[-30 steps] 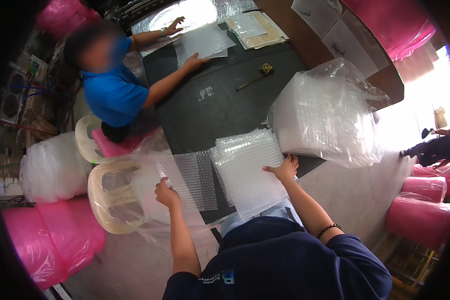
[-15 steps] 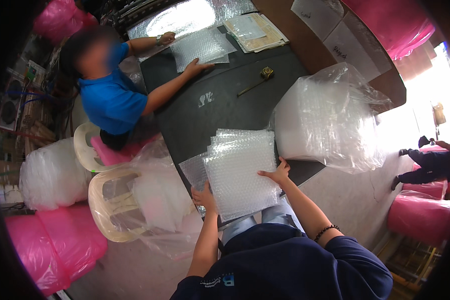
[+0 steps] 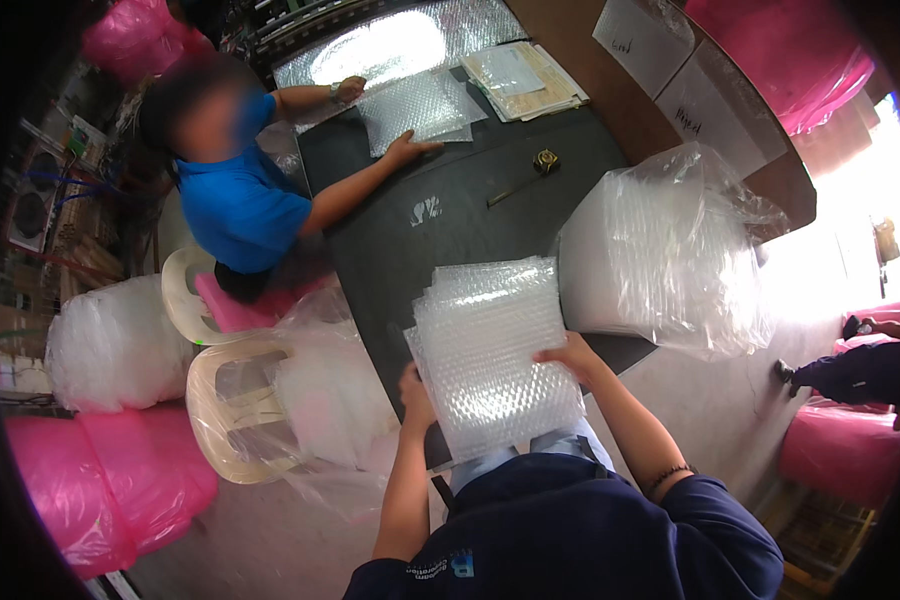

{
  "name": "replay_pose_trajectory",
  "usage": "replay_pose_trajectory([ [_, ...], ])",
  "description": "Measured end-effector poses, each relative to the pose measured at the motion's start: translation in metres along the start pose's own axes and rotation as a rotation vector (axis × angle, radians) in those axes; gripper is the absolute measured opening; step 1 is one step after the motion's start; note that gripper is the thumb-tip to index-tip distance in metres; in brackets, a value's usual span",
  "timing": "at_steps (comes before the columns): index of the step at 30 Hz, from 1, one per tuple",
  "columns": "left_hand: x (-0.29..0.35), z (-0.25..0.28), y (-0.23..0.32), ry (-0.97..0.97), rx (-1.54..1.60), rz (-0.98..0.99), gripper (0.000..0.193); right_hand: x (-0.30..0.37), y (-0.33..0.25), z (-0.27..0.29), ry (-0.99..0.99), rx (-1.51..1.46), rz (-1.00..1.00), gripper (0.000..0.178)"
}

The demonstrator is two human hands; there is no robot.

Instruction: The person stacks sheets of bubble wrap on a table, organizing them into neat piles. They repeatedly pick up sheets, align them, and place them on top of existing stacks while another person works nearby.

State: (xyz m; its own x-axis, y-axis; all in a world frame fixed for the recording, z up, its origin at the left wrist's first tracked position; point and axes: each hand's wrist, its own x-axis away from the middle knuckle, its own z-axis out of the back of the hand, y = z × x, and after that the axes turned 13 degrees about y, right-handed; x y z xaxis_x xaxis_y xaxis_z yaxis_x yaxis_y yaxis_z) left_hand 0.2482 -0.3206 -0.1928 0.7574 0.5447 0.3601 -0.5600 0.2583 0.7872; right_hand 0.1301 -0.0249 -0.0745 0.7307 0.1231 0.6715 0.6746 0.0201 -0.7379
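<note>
A stack of clear bubble wrap sheets [image 3: 500, 360] is held between my hands over the near edge of the dark table. The sheets are slightly fanned at the far left corner. My left hand [image 3: 417, 398] grips the stack's left edge, its fingers partly hidden behind the sheets. At the right edge my right hand [image 3: 573, 358] is closed on the stack, thumb on top and fingers underneath. Just right of the stack, on the table, stands a big plastic bag [image 3: 660, 255] full of stacked translucent sheets.
Across the dark table [image 3: 470, 215], a co-worker in a blue shirt [image 3: 235, 205] handles other bubble wrap sheets [image 3: 415, 108]. A tape measure [image 3: 545, 161] and papers [image 3: 525, 80] lie farther off. Plastic chairs [image 3: 235, 405] and pink wrapped bundles [image 3: 110, 485] stand at left.
The sheet that stuck out at the left is now mostly in line with the stack. My left fingers have closed round its edge, and my right hand has moved slightly right.
</note>
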Motion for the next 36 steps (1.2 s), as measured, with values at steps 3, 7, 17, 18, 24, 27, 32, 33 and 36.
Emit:
replay_pose_trajectory([
  [3, 0.019, 0.047, 0.09, -0.145, 0.669, -0.169, 0.101, 0.043, -0.025, 0.017, 0.077, 0.042, 0.215, 0.068],
  [7, 0.038, 0.065, 0.106, -0.538, 0.354, -0.51, 0.103, 0.077, -0.04, 0.031, 0.0, 0.017, 0.396, 0.067],
  [17, -0.029, -0.035, 0.023, -0.273, -0.582, -1.236, 0.073, -0.003, 0.04, 0.077, 0.174, 0.643, 0.987, 0.087],
  [18, -0.03, -0.04, 0.023, -0.235, -0.581, -1.238, 0.071, -0.006, 0.054, 0.068, 0.264, 0.559, 0.89, 0.086],
  [24, -0.046, -0.035, 0.004, -0.11, -0.471, -1.19, 0.057, 0.062, 0.034, 0.012, 1.017, 0.286, 0.758, 0.071],
  [27, -0.038, -0.035, 0.004, -0.151, -0.351, -1.157, 0.05, 0.108, 0.033, 0.009, 1.008, 0.631, 1.278, 0.067],
  [32, -0.003, -0.045, 0.056, -0.345, 0.252, -0.515, 0.038, 0.128, 0.024, -0.023, 0.481, 1.346, 1.111, 0.062],
  [33, -0.002, -0.044, 0.056, -0.37, 0.413, -0.353, 0.036, 0.127, 0.025, -0.027, 0.503, 1.335, 1.156, 0.061],
  [36, -0.005, -0.051, 0.054, -0.415, 0.715, -0.085, 0.03, 0.12, 0.035, -0.03, 0.604, 1.328, 1.253, 0.059],
])
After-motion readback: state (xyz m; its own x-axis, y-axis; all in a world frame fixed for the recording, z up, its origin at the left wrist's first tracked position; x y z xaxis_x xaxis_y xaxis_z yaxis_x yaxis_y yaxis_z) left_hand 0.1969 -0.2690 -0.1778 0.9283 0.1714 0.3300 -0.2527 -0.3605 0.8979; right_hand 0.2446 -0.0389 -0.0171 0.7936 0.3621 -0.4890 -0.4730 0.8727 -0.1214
